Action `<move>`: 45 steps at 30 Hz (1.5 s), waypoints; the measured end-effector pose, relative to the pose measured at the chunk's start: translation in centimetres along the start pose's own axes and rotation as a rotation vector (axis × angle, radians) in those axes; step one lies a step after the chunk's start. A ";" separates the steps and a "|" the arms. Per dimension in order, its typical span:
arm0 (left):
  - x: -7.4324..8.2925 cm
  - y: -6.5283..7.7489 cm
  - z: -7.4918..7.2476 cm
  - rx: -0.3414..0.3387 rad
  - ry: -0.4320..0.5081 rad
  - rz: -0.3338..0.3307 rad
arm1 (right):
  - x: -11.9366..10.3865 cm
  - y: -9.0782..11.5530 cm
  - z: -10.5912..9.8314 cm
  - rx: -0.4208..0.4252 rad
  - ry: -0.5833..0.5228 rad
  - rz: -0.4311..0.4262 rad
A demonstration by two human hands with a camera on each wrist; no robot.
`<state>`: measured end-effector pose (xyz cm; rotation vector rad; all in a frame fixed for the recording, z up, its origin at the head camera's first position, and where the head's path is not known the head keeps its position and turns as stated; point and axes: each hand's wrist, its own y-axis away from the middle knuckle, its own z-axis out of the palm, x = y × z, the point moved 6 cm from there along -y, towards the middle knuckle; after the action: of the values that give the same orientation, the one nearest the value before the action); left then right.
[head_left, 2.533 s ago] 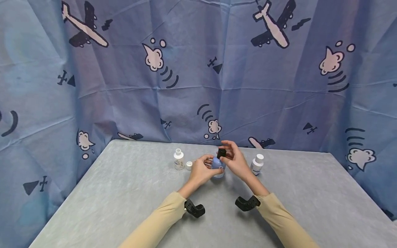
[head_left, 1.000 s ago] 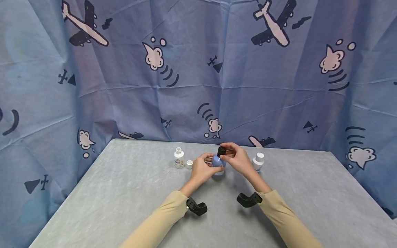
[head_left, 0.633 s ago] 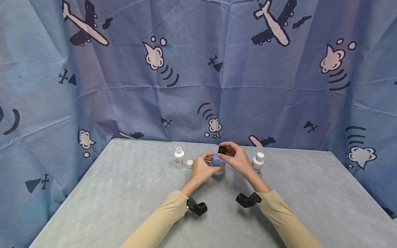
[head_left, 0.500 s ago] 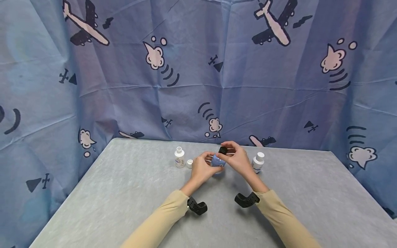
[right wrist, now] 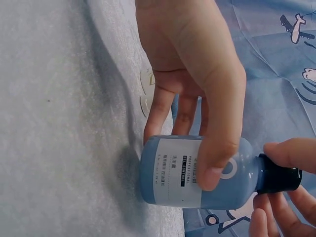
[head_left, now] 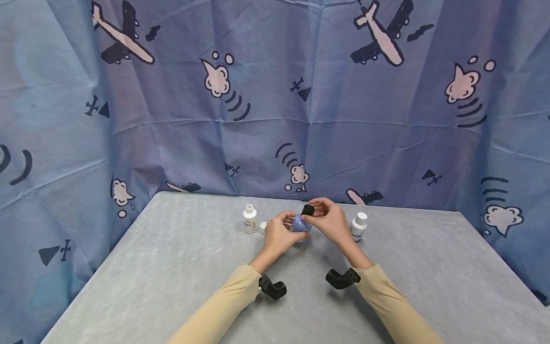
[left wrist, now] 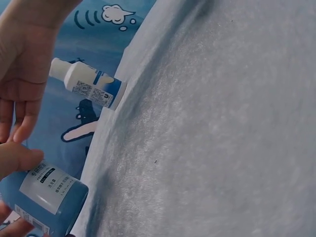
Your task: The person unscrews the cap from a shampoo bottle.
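Note:
My left hand point(head_left: 278, 236) grips the body of a blue bottle point(head_left: 298, 223) with a white label, thumb on the near side and fingers round the back. At its neck sits a black cap point(head_left: 308, 210), which my right hand point(head_left: 332, 223) pinches between thumb and fingers. The bottle leans slightly, its top to the right. In the right wrist view, the left thumb lies across the label of the blue bottle point(right wrist: 170, 173), and right-hand fingertips hold the black cap point(right wrist: 279, 174). The left wrist view has the left thumb over the blue bottle point(left wrist: 54, 195); its cap is out of sight there.
To the left stands an uncapped white bottle point(head_left: 249, 220), with a small white cap point(head_left: 263, 227) lying beside it, partly behind the left hand. A capped white bottle point(head_left: 358, 227) stands just right of the right hand. A patterned blue curtain point(head_left: 275, 95) hangs behind the grey-covered table point(head_left: 172, 267).
The blue bottle has gone from nearly upright to leaning, its top to the right. The right fingers have shifted on the cap, while the left hand keeps its grip.

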<state>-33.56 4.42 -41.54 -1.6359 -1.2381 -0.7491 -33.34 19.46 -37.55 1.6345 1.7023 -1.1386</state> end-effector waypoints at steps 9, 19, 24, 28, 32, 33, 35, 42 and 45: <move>-0.2 0.2 -0.2 0.024 0.043 0.067 | -0.4 0.2 0.2 -0.063 -0.030 -0.050; -0.3 0.3 -0.2 0.001 0.070 0.017 | -0.9 0.5 0.4 -0.121 -0.060 -0.100; -0.5 0.3 0.0 -0.013 0.067 -0.022 | -0.9 0.5 0.6 -0.139 -0.068 -0.118; -0.5 0.3 0.1 -0.005 0.065 -0.026 | -1.0 0.6 0.7 -0.147 -0.090 -0.132; -0.5 0.2 0.0 0.009 0.062 -0.024 | -1.0 0.6 0.6 -0.127 -0.083 -0.122; -0.4 0.2 0.0 0.012 0.058 -0.024 | -1.0 0.6 0.6 -0.117 -0.070 -0.109; -0.4 0.3 -0.1 0.019 0.045 -0.021 | -0.8 0.6 0.6 -0.091 -0.033 -0.071; -0.1 0.3 -0.3 0.034 -0.016 -0.003 | -0.6 0.5 0.5 -0.039 0.040 0.000; 0.0 0.2 -0.4 0.029 -0.027 -0.009 | -0.9 0.4 0.3 -0.054 0.028 -0.015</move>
<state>-33.39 4.08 -41.47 -1.6226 -1.2701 -0.7132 -32.90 18.67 -37.09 1.6147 1.7499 -1.0724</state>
